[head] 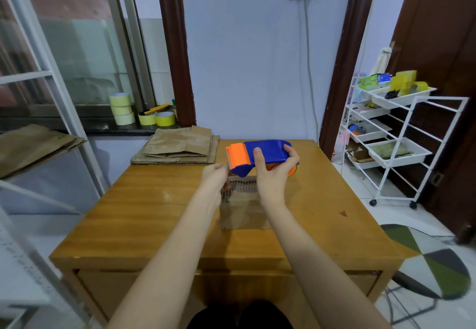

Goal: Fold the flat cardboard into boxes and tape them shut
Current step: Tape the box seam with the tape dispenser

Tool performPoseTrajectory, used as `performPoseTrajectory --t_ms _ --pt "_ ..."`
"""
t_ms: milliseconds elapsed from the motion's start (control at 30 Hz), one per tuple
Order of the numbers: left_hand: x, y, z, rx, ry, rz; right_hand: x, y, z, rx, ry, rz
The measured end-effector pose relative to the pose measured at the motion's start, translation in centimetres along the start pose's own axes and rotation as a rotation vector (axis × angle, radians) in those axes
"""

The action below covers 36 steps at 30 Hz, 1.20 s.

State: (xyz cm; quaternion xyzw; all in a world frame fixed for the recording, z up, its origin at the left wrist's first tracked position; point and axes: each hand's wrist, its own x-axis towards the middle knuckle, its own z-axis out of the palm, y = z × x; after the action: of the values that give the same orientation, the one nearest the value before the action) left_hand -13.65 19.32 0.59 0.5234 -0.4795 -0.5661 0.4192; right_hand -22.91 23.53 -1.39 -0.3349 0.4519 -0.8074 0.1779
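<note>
Table (154,212): a wooden top seen from above by the person seated at it, both bare forearms reaching in from 6 o'clock.
Box (242,212): a small cardboard box at the table's centre, its corrugated top edge showing between the two hands.
Dispenser (260,156): a blue tape gun with an orange cutter end, held just above the box at its 12 o'clock, orange end pointing to 9 o'clock.
Right hand (275,169): fingers curled over the dispenser's far side, thumb laid on its blue top.
Left hand (215,176): at the box's 10 o'clock corner, right under the orange cutter; fingers bent in toward it (whether they pinch tape or the box edge, I cannot tell).
Flat cardboard (177,145): a stack of unfolded sheets at the table's 11 o'clock corner, well apart from the box.
Tape rolls (139,114): yellow and pale rolls on the windowsill at 10 o'clock.
Cart (394,132): a white wire trolley with trays at 3 o'clock, off the table.
</note>
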Motion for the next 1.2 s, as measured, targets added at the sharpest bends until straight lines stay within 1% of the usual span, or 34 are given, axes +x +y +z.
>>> performPoseTrajectory --t_ms 100,300,433,533,600,667,767,833,933,1000,1100,1200 --pt "-0.3 -0.5 0.0 -0.027 0.004 0.051 -0.1 -0.1 0.0 0.003 -0.005 -0.005" --pt "-0.4 -1.5 0.6 0.01 0.04 0.182 0.1 -0.4 0.4 0.014 -0.016 -0.012" --pt "-0.4 -2.4 1.0 0.167 0.14 0.248 0.6 -0.2 0.6 -0.055 -0.069 -0.038" --pt "-0.6 -2.9 0.9 0.219 0.169 0.289 1.0 0.2 0.3 -0.109 -0.112 -0.044" --pt "-0.6 -2.8 0.8 0.209 0.189 0.289 1.2 0.2 0.3 -0.133 -0.13 -0.047" --pt "-0.3 -2.7 0.8 0.131 0.198 0.262 1.4 0.1 0.4 -0.151 -0.134 -0.052" --pt "0.0 -2.8 0.7 0.097 0.207 0.235 1.1 0.2 0.5 -0.137 -0.093 -0.045" --pt "-0.1 -2.8 0.8 0.102 0.201 0.261 0.9 0.4 0.4 -0.107 -0.056 -0.035" --pt "-0.3 -2.4 1.0 0.144 0.209 0.32 1.0 0.4 0.3 -0.077 0.004 -0.036" --pt "0.0 -2.6 1.0 0.19 0.233 0.333 0.9 0.3 0.3 -0.082 0.011 -0.036" --pt "0.4 -3.1 1.1 0.315 0.283 0.325 0.6 0.3 0.1 -0.153 -0.043 -0.043" --pt "0.4 -2.9 1.2 0.408 0.294 0.341 1.2 -0.1 -0.2 -0.219 -0.081 -0.047"
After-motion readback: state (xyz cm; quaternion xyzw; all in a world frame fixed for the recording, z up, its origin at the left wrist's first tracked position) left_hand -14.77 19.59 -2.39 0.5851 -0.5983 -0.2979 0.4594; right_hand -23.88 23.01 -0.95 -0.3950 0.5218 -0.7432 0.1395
